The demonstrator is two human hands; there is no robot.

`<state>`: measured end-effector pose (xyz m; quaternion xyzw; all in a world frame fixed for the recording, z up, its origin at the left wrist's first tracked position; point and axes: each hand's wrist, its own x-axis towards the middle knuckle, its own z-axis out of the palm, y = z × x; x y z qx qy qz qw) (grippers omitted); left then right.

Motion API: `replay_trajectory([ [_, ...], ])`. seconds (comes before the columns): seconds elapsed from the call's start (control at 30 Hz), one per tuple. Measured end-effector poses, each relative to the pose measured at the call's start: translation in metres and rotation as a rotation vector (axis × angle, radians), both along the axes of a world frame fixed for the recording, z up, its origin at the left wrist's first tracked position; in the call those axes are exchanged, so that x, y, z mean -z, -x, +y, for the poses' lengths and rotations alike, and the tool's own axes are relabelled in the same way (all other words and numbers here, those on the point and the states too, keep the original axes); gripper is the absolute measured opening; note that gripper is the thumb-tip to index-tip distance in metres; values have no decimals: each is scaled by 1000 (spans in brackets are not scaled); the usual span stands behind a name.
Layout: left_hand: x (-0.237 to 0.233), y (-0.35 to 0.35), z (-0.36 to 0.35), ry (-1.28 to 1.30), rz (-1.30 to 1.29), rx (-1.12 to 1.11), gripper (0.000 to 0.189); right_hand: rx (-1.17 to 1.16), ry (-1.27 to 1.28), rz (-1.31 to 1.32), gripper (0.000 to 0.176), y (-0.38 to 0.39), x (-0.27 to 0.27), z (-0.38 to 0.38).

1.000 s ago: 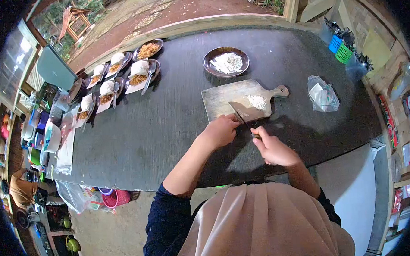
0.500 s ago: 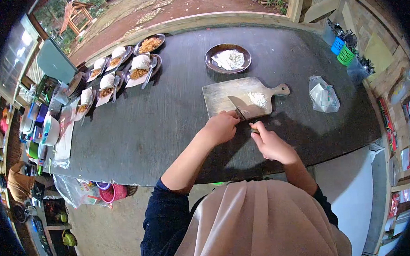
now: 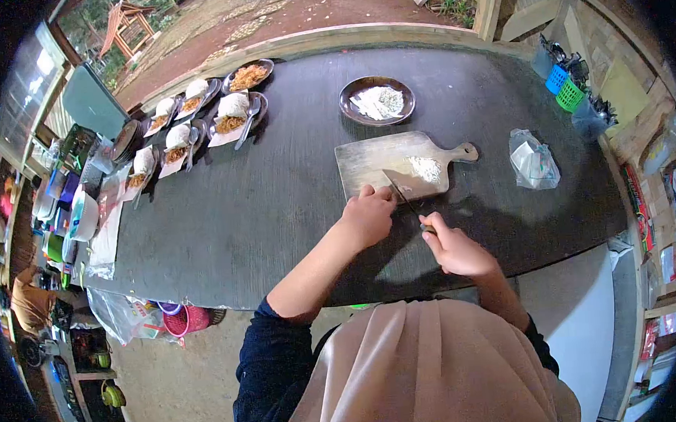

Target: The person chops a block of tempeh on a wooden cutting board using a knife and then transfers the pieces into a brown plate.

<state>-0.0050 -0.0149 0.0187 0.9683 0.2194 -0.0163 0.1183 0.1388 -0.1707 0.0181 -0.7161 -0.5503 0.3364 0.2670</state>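
My right hand (image 3: 462, 246) is closed round the handle of a knife (image 3: 403, 193), whose blade slants up and left over the near edge of a wooden cutting board (image 3: 362, 160). Beside the blade, my left hand (image 3: 369, 214) rests at the board's near edge with its fingers curled; whatever they press on is hidden. A small heap of white chopped pieces (image 3: 425, 168) lies on the board towards its handle. Beyond the board stands a dark round plate (image 3: 346, 110) with more white chopped food (image 3: 379, 101) in it.
Several plates with rice (image 3: 233, 105) and brown food line the table's far left. A plate of orange-brown food (image 3: 248, 77) stands behind them. To the board's right lies a clear plastic bag (image 3: 534, 160). Green (image 3: 570, 94) and blue baskets of cutlery stand along the right edge.
The knife has been drawn slightly right and towards me with my right hand, and its blade sits lower. My left hand has shifted only a little at the board's edge.
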Motion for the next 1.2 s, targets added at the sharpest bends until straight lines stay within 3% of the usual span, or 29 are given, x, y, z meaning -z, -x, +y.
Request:
replay_trajectory([
  [0.03, -1, 0, -1, -6, -8, -1, 36, -27, -159, -58, 31, 3, 8, 1],
  [0.1, -1, 0, -2, -13, -16, -3, 36, -2, -128, -44, 32, 4, -1, 8],
  [0.17, -2, 0, -1, -25, -1, 8, 36, 36, 124, 69, 32, 4, -27, 12],
  [0.43, -2, 0, -2, -9, 7, 0, 37, 63, 63, 86, 32, 15, -15, 13],
  [0.57, -3, 0, -4, -12, -16, -24, 32, 52, 160, 126, 33, 9, -43, 8],
  [0.67, -1, 0, -3, 6, -27, -21, 33, 40, 58, 98, 32, 18, -14, 4],
  [0.93, -2, 1, 1, 18, -34, -9, 32, 51, 174, 118, 33, 16, -32, 6],
  [1.0, 0, 1, 0, 26, -56, -12, 31, 18, -59, -5, 30, 24, -10, 6],
  [1.1, -3, 2, -3, 15, -45, -12, 31, 79, 124, 96, 33, 21, -23, 18],
  [1.2, -4, 0, 0, -8, -18, -3, 31, 68, 112, 116, 34, 17, -29, 11],
])
